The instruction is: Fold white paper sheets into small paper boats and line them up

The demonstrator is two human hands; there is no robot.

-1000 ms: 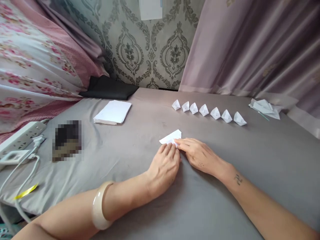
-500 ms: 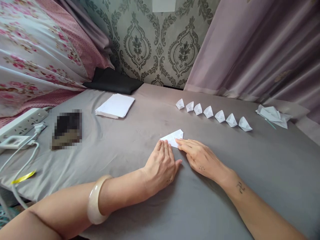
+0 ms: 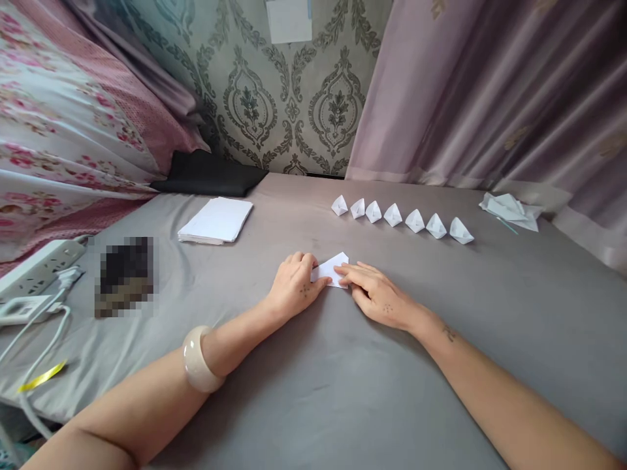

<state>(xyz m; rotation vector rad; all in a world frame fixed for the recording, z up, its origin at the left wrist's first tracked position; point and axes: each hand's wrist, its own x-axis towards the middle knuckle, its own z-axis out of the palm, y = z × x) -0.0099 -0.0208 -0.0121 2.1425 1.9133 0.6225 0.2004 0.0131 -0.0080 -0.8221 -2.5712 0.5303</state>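
Observation:
A small piece of folded white paper (image 3: 329, 270), with a pointed top right corner, lies on the grey cloth between my hands. My left hand (image 3: 295, 282) pinches its left end, thumb on the near edge and fingers curled along the far side. On the paper's right end rest the bent fingers of my right hand (image 3: 375, 294), holding it there; the thumb is partly hidden under the hand. Beyond my hands stands a slanting row of several folded paper boats (image 3: 393, 215).
A stack of white paper (image 3: 216, 220) sits at the back left, near a black cloth (image 3: 210, 173). Crumpled white paper (image 3: 510, 210) lies far right. On the left are a power strip (image 3: 42, 267) with cables, a yellow strip (image 3: 43, 376) and a pixelated item (image 3: 125, 277).
My left hand has gone from lying flat over the paper's near edge to gripping its left end. My right hand stays at the right end. The camera view has shifted.

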